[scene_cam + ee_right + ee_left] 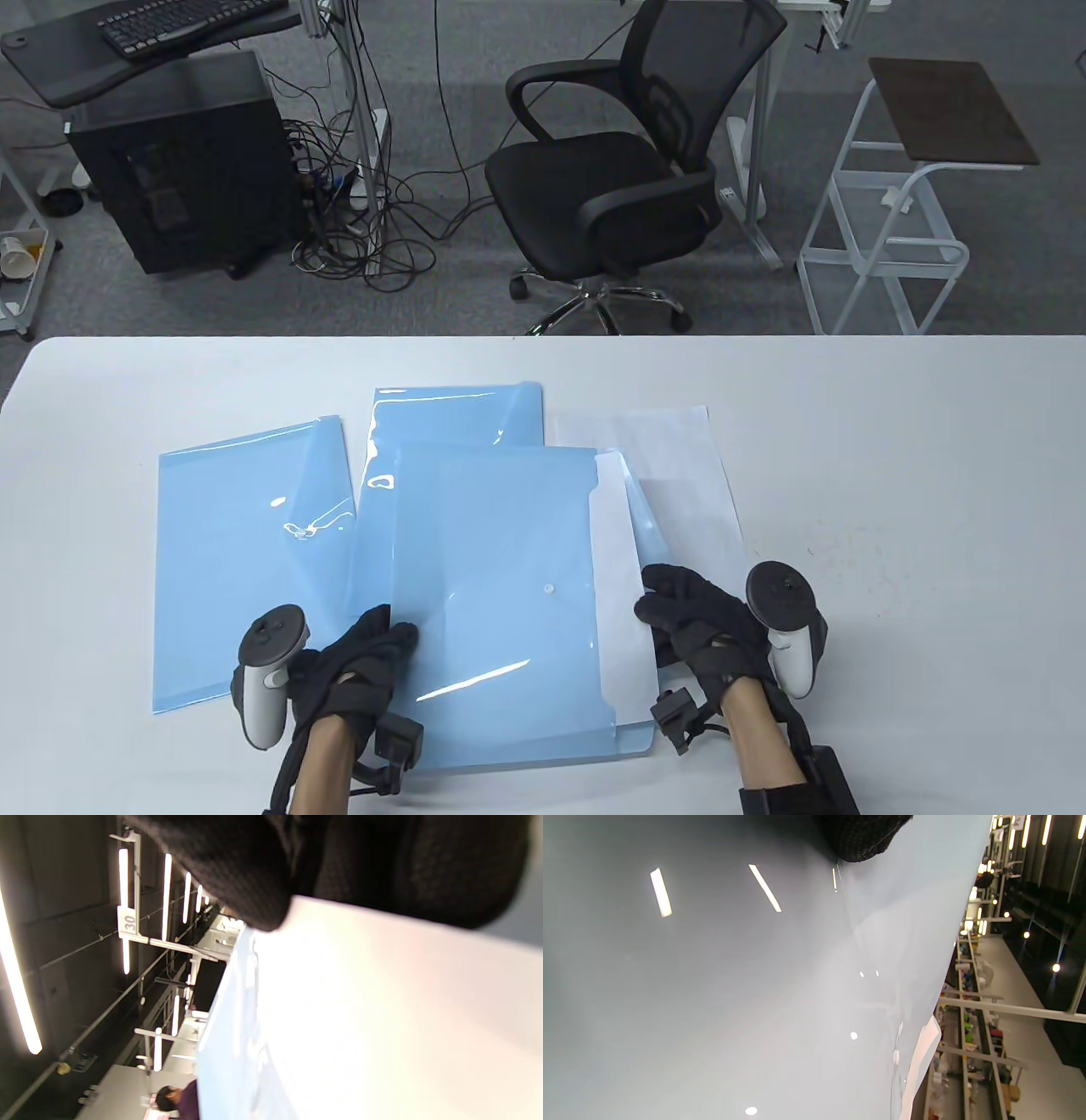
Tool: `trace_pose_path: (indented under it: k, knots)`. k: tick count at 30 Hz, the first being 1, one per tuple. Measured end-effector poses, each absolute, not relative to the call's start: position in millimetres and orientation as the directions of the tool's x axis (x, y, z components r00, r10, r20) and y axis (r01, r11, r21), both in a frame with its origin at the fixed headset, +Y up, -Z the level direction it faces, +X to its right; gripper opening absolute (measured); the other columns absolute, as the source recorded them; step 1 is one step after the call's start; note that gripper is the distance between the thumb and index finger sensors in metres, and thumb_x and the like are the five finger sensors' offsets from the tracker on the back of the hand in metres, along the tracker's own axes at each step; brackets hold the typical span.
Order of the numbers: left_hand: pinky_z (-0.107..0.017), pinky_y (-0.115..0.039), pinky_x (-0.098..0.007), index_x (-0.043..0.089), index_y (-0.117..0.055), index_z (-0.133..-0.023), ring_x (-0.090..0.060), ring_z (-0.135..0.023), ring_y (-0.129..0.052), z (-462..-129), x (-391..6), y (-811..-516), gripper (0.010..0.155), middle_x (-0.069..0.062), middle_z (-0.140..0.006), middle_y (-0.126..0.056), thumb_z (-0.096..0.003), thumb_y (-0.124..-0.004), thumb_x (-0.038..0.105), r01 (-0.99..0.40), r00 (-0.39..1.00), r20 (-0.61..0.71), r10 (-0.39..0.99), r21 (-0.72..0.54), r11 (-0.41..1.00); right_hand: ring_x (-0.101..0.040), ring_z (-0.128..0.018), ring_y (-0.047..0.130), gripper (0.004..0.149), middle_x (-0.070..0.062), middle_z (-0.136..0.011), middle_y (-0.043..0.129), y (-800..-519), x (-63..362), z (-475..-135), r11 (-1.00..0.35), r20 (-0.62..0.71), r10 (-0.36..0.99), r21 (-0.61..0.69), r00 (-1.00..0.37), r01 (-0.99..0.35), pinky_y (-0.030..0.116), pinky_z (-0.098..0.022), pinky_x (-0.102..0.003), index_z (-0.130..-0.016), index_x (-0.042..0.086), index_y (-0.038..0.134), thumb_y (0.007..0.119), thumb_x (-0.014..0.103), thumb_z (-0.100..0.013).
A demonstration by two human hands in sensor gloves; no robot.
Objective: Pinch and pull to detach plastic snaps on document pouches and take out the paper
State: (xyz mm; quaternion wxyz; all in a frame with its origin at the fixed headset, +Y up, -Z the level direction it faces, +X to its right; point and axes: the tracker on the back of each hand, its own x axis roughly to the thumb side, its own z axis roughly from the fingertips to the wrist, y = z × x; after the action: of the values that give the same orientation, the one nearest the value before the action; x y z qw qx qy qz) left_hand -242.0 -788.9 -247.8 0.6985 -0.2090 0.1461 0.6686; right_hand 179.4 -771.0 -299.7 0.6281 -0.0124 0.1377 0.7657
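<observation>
A light-blue document pouch (pixel 501 594) lies nearest me, its white snap (pixel 549 587) on top. A white sheet of paper (pixel 618 586) sticks out of its open right side, past the clear flap (pixel 640 509). My right hand (pixel 657 598) pinches that sheet at its right edge. My left hand (pixel 386 632) grips the pouch's lower left edge, thumb on top. In the left wrist view the glossy pouch (pixel 734 984) fills the frame under a gloved fingertip (pixel 861 840). In the right wrist view gloved fingers (pixel 254 878) sit on the bright paper (pixel 382 1005).
Two more blue pouches lie on the white table (pixel 891 467): one at the left (pixel 246 560), one behind (pixel 458 416), both partly under the front pouch. A loose white sheet (pixel 670 458) lies at the back right. An office chair (pixel 611 170) stands beyond the table's far edge.
</observation>
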Motion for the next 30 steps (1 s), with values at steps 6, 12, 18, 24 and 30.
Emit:
trace_pose_path:
  k: [6,12,18,24,30]
  knots:
    - [-0.048,-0.090,-0.036,0.019,-0.063,-0.102,-0.024,-0.064,-0.102,-248.3,-235.1,-786.7,0.044,-0.003,-0.090,-0.087,-0.0589,-0.068,0.026,-0.994,0.062,-0.469,0.881,-0.112,0.011,-0.028,-0.035,0.109,0.042,-0.012,-0.063,0.107,-772.6,172.8,-299.5,-0.163,-0.208,0.952,0.282,-0.226,-0.946,0.094,-0.021,-0.045,-0.085,0.002,0.086,0.089,0.026,-0.050]
    - [-0.048,-0.090,-0.037,0.018,-0.063,-0.102,-0.025,-0.064,-0.102,-247.6,-240.9,-784.3,0.044,-0.004,-0.090,-0.087,-0.0590,-0.069,0.026,-0.994,0.089,-0.461,0.883,-0.095,0.051,-0.028,-0.033,0.108,0.039,-0.012,-0.060,0.107,-756.5,179.3,-298.2,-0.396,-0.157,0.887,0.220,-0.433,-0.891,0.094,-0.020,-0.045,-0.083,0.002,0.086,0.087,0.025,-0.051]
    - [-0.046,-0.090,-0.037,0.016,-0.064,-0.101,-0.025,-0.061,-0.103,-245.8,-250.6,-782.6,0.044,-0.006,-0.089,-0.088,-0.0585,-0.069,0.025,-0.993,0.116,-0.474,0.873,-0.052,0.104,-0.028,-0.033,0.107,0.039,-0.013,-0.061,0.106,-728.7,199.8,-298.5,-0.565,-0.154,0.801,0.124,-0.579,-0.816,0.093,-0.020,-0.045,-0.085,0.004,0.085,0.086,0.023,-0.051]
    - [-0.044,-0.091,-0.036,0.016,-0.064,-0.101,-0.024,-0.059,-0.103,-244.1,-259.0,-781.8,0.044,-0.006,-0.088,-0.088,-0.0581,-0.069,0.024,-0.992,0.118,-0.492,0.863,-0.024,0.122,-0.028,-0.033,0.106,0.039,-0.014,-0.063,0.104,-708.3,240.9,-301.1,-0.598,-0.210,0.772,0.082,-0.600,-0.797,0.092,-0.020,-0.046,-0.087,0.004,0.084,0.083,0.021,-0.052]
    - [-0.041,-0.092,-0.035,0.015,-0.065,-0.100,-0.023,-0.055,-0.105,-243.5,-263.1,-781.4,0.044,-0.007,-0.086,-0.090,-0.0576,-0.069,0.024,-0.989,0.134,-0.520,0.844,-0.012,0.150,-0.029,-0.035,0.104,0.039,-0.014,-0.064,0.103,-681.0,290.9,-301.5,-0.577,-0.228,0.794,0.010,-0.564,-0.816,0.091,-0.022,-0.047,-0.088,0.005,0.083,0.081,0.020,-0.053]
